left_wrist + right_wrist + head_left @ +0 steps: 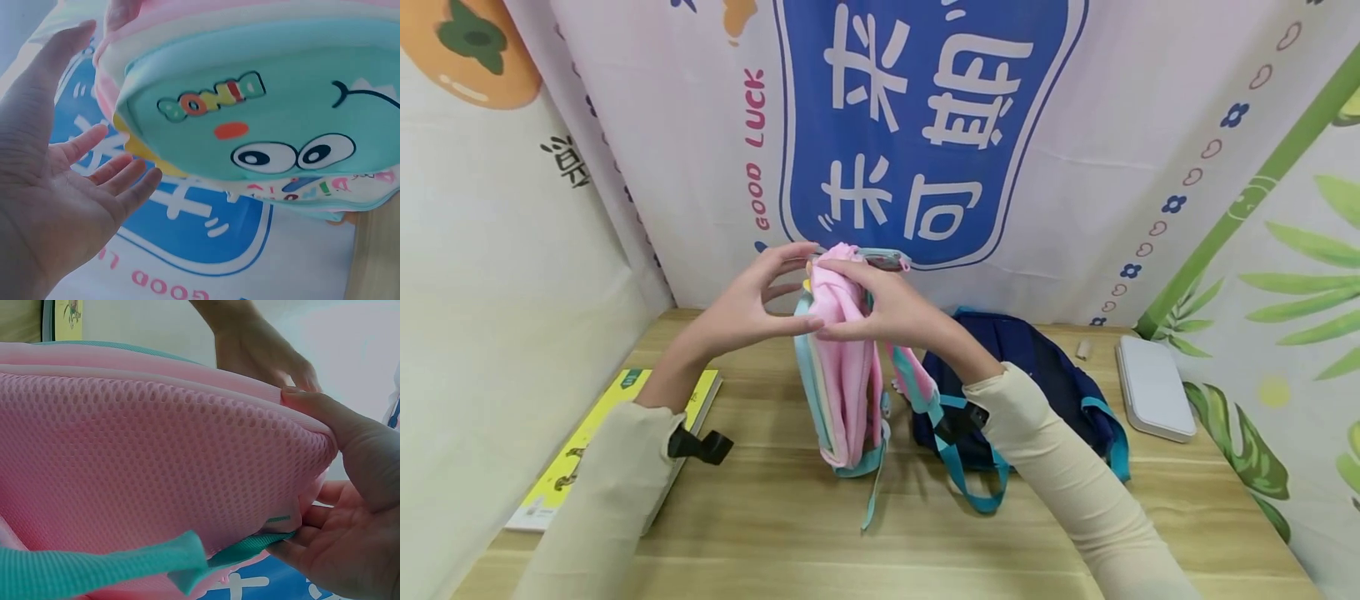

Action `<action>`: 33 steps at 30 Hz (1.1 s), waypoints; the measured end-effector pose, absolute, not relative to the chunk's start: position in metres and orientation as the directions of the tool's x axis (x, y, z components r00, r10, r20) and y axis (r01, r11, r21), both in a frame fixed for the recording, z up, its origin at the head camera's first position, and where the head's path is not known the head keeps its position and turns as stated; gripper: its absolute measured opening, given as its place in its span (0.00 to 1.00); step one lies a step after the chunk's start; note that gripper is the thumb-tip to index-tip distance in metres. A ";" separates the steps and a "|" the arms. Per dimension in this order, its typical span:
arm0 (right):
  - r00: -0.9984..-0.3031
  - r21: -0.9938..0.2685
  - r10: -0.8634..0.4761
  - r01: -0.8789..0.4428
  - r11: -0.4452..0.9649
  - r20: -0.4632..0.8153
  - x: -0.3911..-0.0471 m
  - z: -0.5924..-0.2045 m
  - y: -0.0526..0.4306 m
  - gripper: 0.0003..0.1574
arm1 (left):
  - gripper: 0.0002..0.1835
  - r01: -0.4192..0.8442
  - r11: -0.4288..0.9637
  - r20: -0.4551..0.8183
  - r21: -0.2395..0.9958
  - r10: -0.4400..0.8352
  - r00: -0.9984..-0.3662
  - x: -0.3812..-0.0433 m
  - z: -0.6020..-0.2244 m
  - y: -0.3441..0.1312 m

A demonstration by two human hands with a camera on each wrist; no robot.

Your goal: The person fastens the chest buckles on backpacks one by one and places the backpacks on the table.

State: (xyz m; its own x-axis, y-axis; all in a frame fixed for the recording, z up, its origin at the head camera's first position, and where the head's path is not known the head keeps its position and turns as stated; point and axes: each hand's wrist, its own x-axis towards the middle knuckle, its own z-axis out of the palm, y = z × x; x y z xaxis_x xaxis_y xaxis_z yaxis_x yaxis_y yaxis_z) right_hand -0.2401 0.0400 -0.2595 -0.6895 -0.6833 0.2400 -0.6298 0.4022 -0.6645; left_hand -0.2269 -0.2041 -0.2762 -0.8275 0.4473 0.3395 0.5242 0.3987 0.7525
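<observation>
Right hand [898,307]: grasping top of 1 pink backpack [850,383]. Left hand [748,298]: gripping nothing, fingers spread just beside backpack. Backpack upright between 2 hands. Right of right hand: 1 dark blue bag [1037,375], 1 small beige block [1083,350], 1 white case [1153,387]. Left of left hand: 1 yellow book [598,429].

Backpack [200,139] close in both wrist views

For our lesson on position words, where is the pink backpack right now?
In the head view, the pink backpack is near centre, between the yellow book at left and the blue bag at right.
</observation>
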 end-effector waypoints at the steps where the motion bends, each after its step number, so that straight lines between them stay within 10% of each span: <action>1: -0.694 -0.663 -0.678 -0.628 0.408 0.241 -0.240 -0.260 0.040 0.55 | 0.47 0.529 0.407 0.339 0.745 0.452 -0.825 -0.228 -0.275 -0.202; 33: -0.632 -0.630 -0.745 -0.671 0.390 0.212 -0.237 -0.276 0.041 0.73 | 0.25 0.490 0.563 0.264 0.666 0.437 -0.860 -0.227 -0.262 -0.216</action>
State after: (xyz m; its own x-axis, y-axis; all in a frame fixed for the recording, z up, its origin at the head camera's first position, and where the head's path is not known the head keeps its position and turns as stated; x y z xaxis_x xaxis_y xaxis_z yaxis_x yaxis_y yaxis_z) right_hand -0.2368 0.0405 -0.2761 -0.6323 -0.7453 0.2116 -0.6711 0.3904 -0.6302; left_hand -0.2267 -0.2156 -0.2621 -0.8597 0.4374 0.2637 0.4904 0.5626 0.6656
